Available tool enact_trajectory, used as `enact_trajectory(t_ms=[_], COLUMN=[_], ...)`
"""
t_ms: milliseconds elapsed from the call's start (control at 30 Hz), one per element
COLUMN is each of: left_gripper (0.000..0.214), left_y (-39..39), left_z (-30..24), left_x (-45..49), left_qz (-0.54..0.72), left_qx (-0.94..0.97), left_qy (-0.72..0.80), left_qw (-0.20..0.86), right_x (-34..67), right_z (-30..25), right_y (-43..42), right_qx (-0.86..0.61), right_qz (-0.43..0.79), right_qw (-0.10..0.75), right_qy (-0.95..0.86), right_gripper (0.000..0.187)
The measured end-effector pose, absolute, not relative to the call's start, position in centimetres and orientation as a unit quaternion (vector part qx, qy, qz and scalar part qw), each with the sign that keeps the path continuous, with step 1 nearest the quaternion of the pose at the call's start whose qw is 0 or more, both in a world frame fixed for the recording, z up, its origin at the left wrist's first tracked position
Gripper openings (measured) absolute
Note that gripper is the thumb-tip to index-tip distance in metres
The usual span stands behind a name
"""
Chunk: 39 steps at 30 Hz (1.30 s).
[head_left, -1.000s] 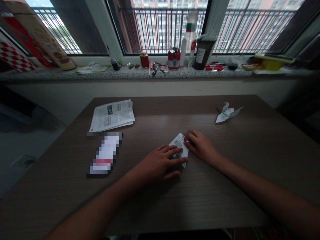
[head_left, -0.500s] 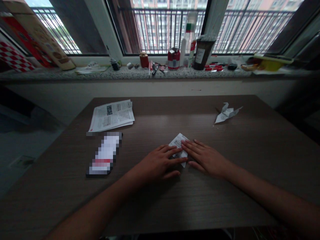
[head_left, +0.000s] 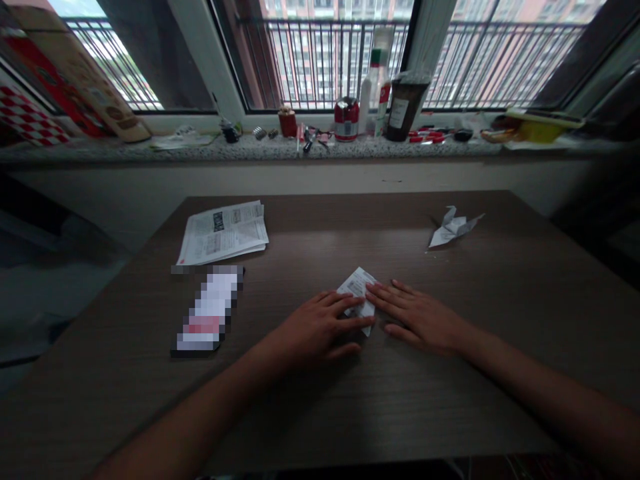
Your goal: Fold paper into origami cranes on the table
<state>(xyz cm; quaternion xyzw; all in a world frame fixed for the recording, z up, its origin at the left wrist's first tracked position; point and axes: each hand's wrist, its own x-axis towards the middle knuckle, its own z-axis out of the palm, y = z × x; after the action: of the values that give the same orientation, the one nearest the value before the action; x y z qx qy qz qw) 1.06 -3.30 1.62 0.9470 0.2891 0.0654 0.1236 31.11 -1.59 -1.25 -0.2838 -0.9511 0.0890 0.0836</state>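
Right hand [head_left: 417, 317] flattened out: fingers straight, lying close together, thumb apart, tips over the right edge of the small folded paper [head_left: 358, 283]. A second ago it was bent in at that edge; half a second ago it lay flat there, and it's now shifted slightly right. Likely means crease being pressed down rather than a new fold shaped; can't tell how firm. Left hand [head_left: 317, 327] unchanged, fingers spread across the paper's lower left, apparently pinning it. Paper lies mid-tabletop [head_left: 320, 400], between both hands, corner pointing away; hasn't moved noticeably. Fold layers too small to read. Paper crane [head_left: 450, 230] far right, printed sheets [head_left: 225, 232] far left, blurred-out phone [head_left: 207, 310] nearer on left, all untouched.
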Motion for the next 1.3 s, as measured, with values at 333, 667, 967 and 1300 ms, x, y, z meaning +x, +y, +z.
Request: enact_trajectory(t_ms=[333, 667, 967, 1300], left_gripper=[0.054, 0.053, 0.053, 0.049], left_y=[-3.2, -3.3, -3.3, -3.5], left_z=[1.8, 1.9, 2.6, 3.7], left_x=[1.1, 1.1, 0.9, 0.3], left_qz=[0.052, 0.055, 0.050, 0.054], left_qx=[0.945, 0.945, 0.948, 0.949], left_qy=[0.293, 0.295, 0.282, 0.256], left_qw=[0.133, 0.128, 0.141, 0.178], right_x=[31.2, 31.8, 32.3, 32.4], right_z=[-1.9, -1.5, -0.4, -0.3], right_y=[-1.0, -1.3, -1.7, -1.7], right_qx=[-0.375, -0.300, -0.270, -0.260], right_qz=[0.060, 0.103, 0.115, 0.128], right_qw=[0.116, 0.102, 0.084, 0.079], right_qy=[-0.918, -0.943, -0.952, -0.954], right_gripper=[0.073, 0.071, 0.067, 0.069])
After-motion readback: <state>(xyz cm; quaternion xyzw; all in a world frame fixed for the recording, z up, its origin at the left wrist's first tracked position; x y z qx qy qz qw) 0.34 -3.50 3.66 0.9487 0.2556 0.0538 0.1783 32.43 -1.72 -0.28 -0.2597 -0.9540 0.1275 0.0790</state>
